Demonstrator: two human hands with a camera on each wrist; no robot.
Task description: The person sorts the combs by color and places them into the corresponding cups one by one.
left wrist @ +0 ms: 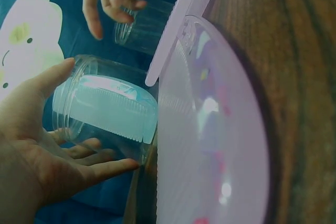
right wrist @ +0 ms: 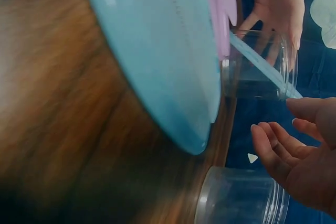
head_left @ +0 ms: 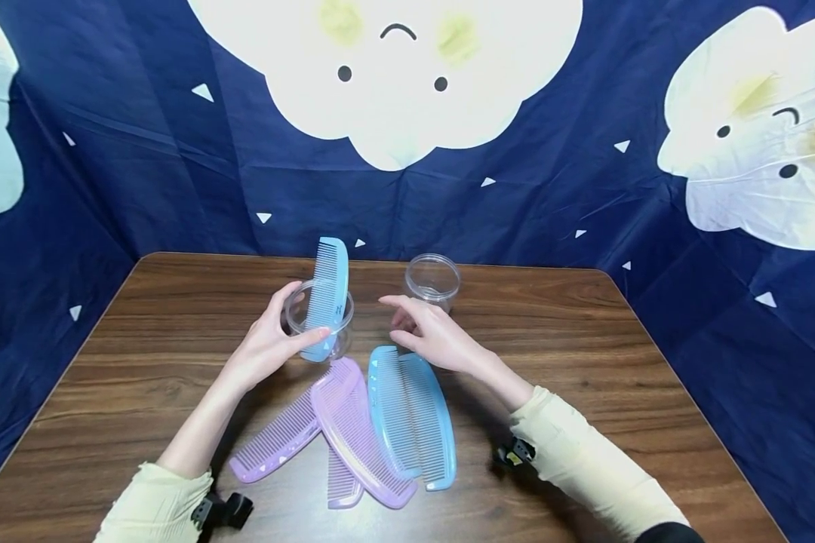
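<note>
My left hand (head_left: 268,343) holds a clear plastic jar (head_left: 342,341) from the left, thumb at the rim and fingers around the side. A light blue comb (head_left: 327,290) stands tilted inside this jar, its upper end well above the rim. To the right, my right hand (head_left: 435,332) hovers with loosely bent fingers and holds nothing. It is just in front of a second clear jar (head_left: 432,277). In the right wrist view, the fingertips (right wrist: 261,132) are apart from both jars.
Three purple combs (head_left: 356,434) lie overlapping on the wooden table (head_left: 550,452), in front of the held jar. Two blue combs (head_left: 435,422) lie side by side to their right. A dark blue cloth (head_left: 176,151) with white clouds hangs behind the table's back edge.
</note>
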